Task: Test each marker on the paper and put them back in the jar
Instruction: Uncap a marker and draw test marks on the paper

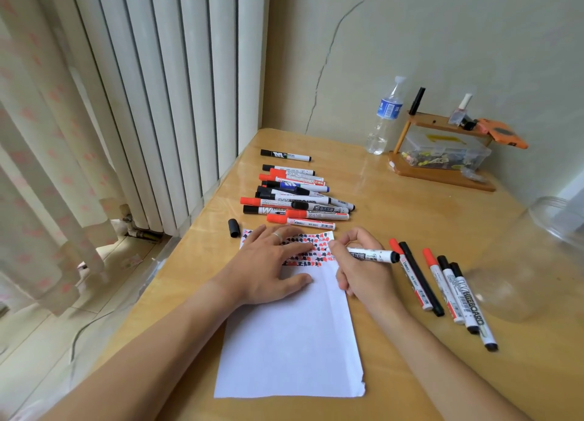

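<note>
A white sheet of paper [294, 335] lies on the wooden table [395, 199], its top rows filled with red and black marks. My left hand [268, 269] presses flat on the paper. My right hand [360, 269] grips a white marker [374, 255] with its tip down on the paper's right edge. A loose black cap [234, 228] lies to the left of the sheet. A pile of capped markers [300, 199] sits beyond the paper. Several more markers [442, 288] lie to the right. The clear jar [537, 256] stands at the right edge.
A water bottle [385, 117] stands at the back by the wall. Beside it is a small wooden shelf [442, 171] with a plastic box and small items. A radiator and curtain run along the table's left edge.
</note>
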The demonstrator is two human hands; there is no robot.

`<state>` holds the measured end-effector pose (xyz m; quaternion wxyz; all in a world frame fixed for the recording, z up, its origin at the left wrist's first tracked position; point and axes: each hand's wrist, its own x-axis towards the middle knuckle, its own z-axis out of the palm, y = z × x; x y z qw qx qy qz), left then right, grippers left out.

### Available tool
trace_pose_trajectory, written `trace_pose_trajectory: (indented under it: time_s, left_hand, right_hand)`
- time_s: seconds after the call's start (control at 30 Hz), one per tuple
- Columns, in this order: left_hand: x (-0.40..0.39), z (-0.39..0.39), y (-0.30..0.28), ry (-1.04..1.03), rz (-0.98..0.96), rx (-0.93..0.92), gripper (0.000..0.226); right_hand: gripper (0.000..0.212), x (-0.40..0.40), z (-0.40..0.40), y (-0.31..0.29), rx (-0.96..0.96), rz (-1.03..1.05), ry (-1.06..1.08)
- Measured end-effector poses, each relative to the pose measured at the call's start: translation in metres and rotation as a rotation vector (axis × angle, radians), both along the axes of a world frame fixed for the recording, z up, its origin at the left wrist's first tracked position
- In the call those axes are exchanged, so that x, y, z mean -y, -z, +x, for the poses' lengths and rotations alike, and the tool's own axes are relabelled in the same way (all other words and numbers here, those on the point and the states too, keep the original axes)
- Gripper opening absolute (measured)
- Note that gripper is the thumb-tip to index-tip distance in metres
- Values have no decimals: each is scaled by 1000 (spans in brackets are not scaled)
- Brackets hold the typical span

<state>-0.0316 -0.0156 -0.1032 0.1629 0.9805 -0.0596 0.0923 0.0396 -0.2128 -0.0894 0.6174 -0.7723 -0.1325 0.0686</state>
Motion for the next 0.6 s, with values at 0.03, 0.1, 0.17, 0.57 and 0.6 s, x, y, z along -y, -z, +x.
trace_pose_trajectory:
  time_s: [0.03,0.1,0.17,0.57,0.6]
  left_hand:
    - [0,0,0,2,4,-2,73]
    - [2,1,2,10,6,-18,69]
    - [3,1,4,19,10,-42,66]
    - [4,3,4,33,99,-102,70]
    - [4,2,3,36,109,-107,69]
  right_hand:
    - [14,1,-2,-1,13,5,-17]
    - [11,2,-2,-4,36,28,-51]
    - [11,1,0,-6,48,19,-76]
    - [21,2,3,-3,-2,-95,-57]
    - [22,2,3,-2,-9,-107,-48]
